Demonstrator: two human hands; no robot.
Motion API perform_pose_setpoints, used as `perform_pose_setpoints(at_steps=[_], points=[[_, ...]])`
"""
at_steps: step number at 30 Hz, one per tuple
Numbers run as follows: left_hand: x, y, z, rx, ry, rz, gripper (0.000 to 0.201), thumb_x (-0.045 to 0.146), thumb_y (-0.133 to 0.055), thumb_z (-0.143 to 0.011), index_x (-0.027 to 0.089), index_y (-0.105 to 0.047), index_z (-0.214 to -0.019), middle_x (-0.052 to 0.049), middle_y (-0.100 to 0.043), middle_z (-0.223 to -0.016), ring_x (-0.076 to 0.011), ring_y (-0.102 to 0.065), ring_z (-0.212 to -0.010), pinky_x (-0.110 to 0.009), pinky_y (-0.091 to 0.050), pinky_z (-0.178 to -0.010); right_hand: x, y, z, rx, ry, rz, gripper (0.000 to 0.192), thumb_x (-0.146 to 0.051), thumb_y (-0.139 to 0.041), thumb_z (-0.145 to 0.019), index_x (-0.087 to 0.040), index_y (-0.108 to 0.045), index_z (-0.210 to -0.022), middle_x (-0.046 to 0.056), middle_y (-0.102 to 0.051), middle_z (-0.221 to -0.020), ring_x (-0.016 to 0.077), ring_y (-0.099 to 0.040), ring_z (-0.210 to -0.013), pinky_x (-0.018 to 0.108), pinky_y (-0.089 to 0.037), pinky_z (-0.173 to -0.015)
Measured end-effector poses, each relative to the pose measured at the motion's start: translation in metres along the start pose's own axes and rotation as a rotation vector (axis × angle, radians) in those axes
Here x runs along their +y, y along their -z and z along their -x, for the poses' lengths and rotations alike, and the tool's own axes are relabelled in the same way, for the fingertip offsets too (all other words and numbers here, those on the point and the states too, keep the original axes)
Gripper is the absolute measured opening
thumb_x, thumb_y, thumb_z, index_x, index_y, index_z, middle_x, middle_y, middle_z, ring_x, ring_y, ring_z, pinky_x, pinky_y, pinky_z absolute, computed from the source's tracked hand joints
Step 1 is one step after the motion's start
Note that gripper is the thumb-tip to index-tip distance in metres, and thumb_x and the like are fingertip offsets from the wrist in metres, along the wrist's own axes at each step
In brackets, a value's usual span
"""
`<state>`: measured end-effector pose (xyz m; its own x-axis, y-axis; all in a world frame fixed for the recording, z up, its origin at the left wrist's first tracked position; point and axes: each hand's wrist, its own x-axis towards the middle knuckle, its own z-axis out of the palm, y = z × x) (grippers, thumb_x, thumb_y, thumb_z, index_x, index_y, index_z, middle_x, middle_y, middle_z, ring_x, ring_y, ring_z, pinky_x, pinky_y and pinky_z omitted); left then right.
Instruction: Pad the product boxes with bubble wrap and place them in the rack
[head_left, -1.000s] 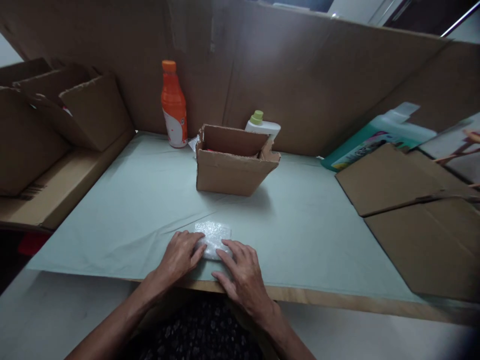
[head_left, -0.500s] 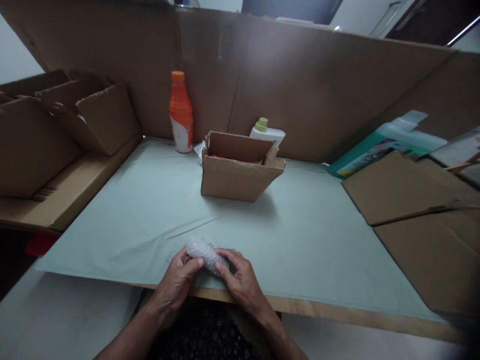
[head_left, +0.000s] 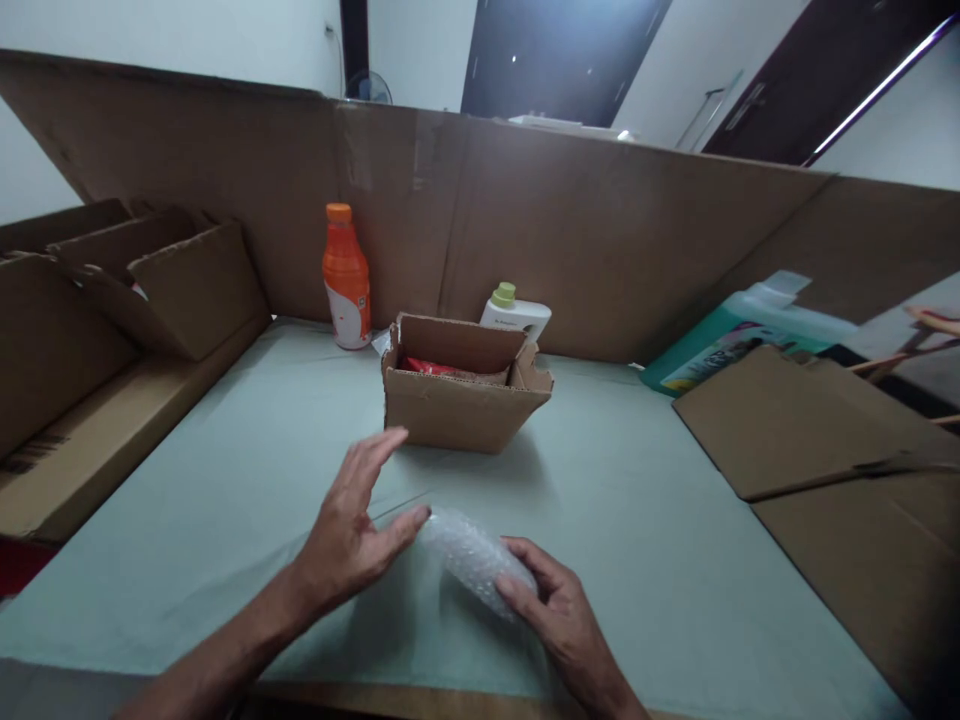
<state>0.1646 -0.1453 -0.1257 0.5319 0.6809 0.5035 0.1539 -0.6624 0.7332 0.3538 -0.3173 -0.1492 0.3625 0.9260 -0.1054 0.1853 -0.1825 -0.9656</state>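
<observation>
My right hand (head_left: pixel 561 622) grips a small bundle wrapped in bubble wrap (head_left: pixel 469 555), lifted just above the pale green table cover (head_left: pixel 615 500). My left hand (head_left: pixel 351 525) is open, fingers spread, its thumb touching the bundle's left end. Ahead stands a small open cardboard box (head_left: pixel 461 395) with something red inside.
An orange bottle (head_left: pixel 346 277) and a white bottle with a green cap (head_left: pixel 514 311) stand behind the box against a tall cardboard wall (head_left: pixel 600 230). Cardboard boxes (head_left: pixel 90 300) lie at the left. Flat cardboard sheets (head_left: pixel 825 430) and a teal jug (head_left: pixel 739 335) lie at the right.
The bundle was pressed flat on the table under both hands, then picked up and carried forward. My left hand has let go and opened; the view tilted upward.
</observation>
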Motion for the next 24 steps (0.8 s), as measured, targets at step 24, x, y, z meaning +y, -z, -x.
perform_pose_setpoints(at_steps=[24], points=[[-0.039,-0.02,-0.063,0.009,-0.426,-0.445,0.023,0.008,-0.053,-0.096,0.019,-0.064,-0.113,-0.007,-0.075,-0.114,-0.0249,-0.064,-0.112,-0.056,-0.034,-0.112,-0.15,0.067,-0.166,-0.172,0.378,0.928,0.032,-0.042,-0.049,-0.098,-0.021,-0.063,-0.117,0.006,-0.074,-0.098,0.0186,-0.066,-0.077,0.026,-0.046,-0.062]])
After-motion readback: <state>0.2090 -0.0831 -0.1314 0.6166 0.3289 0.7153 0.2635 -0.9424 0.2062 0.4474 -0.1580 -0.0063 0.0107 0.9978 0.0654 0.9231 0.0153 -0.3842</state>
